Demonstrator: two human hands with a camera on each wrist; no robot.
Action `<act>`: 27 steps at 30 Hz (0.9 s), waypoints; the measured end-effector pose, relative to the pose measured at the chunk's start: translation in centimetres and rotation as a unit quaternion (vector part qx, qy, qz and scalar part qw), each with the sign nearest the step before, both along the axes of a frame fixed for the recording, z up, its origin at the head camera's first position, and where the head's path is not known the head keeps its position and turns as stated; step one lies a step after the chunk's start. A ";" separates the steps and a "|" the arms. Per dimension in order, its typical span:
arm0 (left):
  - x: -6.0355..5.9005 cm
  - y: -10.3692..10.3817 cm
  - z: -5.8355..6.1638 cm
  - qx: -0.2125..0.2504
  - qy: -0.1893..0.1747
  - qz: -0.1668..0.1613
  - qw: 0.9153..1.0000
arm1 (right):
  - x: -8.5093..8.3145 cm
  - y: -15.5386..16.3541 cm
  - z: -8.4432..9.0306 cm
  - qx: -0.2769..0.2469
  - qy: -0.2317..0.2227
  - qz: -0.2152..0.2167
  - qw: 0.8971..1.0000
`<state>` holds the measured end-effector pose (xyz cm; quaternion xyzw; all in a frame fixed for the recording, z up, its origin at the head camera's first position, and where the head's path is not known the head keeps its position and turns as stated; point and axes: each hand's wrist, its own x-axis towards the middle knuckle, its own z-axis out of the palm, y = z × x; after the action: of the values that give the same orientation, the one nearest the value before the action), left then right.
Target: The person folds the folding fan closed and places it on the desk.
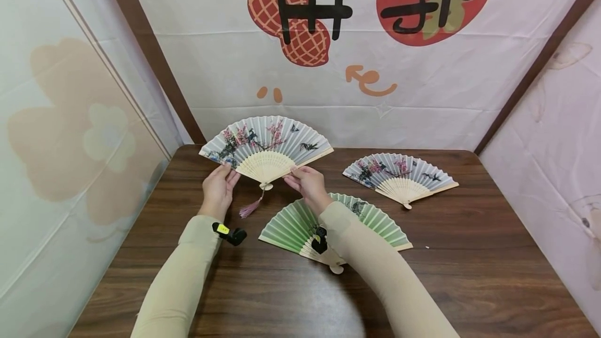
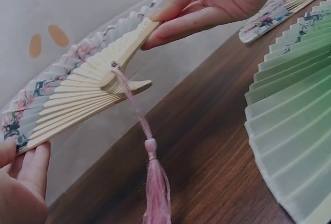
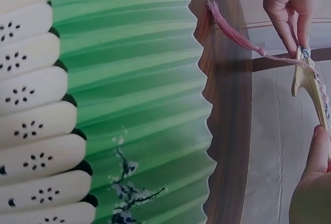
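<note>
A spread folding fan (image 1: 267, 145), pale grey-white with pink blossoms and dark birds, is held up over the back left of the table. My left hand (image 1: 218, 189) pinches its left outer rib between thumb and fingers. On the other side my right hand (image 1: 307, 184) pinches the right outer rib. From the fan's pivot hangs a pink tassel (image 2: 158, 182). Below my right forearm an open green folding fan (image 1: 286, 228) lies on the table, partly covered by that arm. Its pierced pale ribs (image 3: 39, 125) fill the left of the right wrist view.
Another blossom-patterned folding fan (image 1: 406, 176) lies spread at the back right of the brown wooden table (image 1: 469, 275). A printed cloth wall (image 1: 422, 113) rises behind the table's far edge, with more cloth panels at both sides. A tiny white speck (image 1: 427, 247) sits right of the green fan.
</note>
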<state>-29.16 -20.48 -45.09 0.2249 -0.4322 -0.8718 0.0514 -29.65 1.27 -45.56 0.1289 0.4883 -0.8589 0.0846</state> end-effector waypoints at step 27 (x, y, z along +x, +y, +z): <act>-0.1 0.7 0.2 0.004 0.023 0.001 1.000 | 0.0 0.1 0.6 0.009 0.017 0.008 1.000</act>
<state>-29.30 -19.75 -44.88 0.2052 -0.4273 -0.8784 0.0613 -29.65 1.35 -44.94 0.1107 0.4984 -0.8559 0.0821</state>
